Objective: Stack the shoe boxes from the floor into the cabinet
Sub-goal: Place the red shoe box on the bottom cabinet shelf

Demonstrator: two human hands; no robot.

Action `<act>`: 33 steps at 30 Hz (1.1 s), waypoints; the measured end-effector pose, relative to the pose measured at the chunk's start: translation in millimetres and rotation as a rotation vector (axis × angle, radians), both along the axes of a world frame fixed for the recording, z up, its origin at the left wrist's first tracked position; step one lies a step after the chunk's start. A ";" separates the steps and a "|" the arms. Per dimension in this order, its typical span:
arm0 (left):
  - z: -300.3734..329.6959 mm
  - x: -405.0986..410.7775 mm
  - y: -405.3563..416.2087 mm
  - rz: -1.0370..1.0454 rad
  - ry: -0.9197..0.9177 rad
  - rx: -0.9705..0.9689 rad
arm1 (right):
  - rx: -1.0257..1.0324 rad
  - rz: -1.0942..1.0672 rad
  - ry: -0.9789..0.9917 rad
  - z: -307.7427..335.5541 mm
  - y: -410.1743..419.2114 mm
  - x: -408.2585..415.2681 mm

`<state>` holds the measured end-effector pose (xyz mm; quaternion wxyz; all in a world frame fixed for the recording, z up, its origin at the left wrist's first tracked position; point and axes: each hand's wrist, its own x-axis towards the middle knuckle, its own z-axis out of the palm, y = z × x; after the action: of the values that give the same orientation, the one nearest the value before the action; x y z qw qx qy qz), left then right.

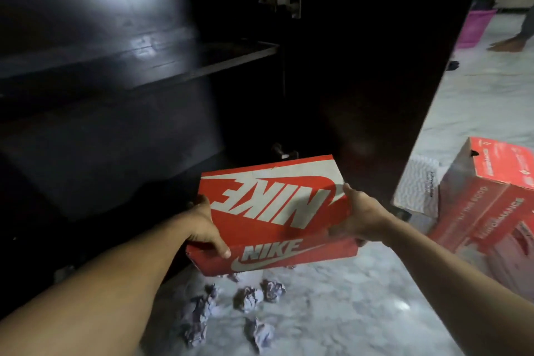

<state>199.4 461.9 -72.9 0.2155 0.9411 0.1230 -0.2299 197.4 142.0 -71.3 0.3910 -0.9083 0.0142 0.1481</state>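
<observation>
A red Nike shoe box (274,211) with white lettering hangs in the air in front of the dark open cabinet (115,124). My left hand (203,225) grips its left end, thumb on the lid's near corner. My right hand (357,217) grips its right end, fingers under the box. The box tilts with its far edge towards the cabinet's lower compartment. A dark shelf (202,62) runs across the cabinet above it. On the floor to the right stand two stacked red shoe boxes (488,202) and a white patterned box (419,188).
The cabinet's open door (375,66) stands dark on the right, with hinges at its inner edge. Several crumpled paper balls (248,298) lie on the marble floor (361,312) below the held box. At the far right is a person's bare foot (508,45) beside a pink object (474,27).
</observation>
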 end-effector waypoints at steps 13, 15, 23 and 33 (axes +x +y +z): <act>-55.4 55.9 88.0 0.270 -0.071 -0.071 | -0.089 0.157 -0.183 -66.5 108.3 115.2; -63.9 59.6 96.3 0.306 -0.107 -0.118 | -0.099 0.172 -0.235 -73.1 120.0 132.2; -90.3 77.4 96.3 0.418 -0.355 0.056 | -0.345 0.051 -0.570 -102.1 160.6 163.2; -122.3 126.2 100.4 0.445 -0.390 0.135 | -0.395 0.371 -0.499 -124.8 210.0 202.9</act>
<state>325.6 562.3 -195.2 0.2170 0.9296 0.2975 0.0165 400.3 352.0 -196.1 0.1660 -0.9616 -0.2181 -0.0152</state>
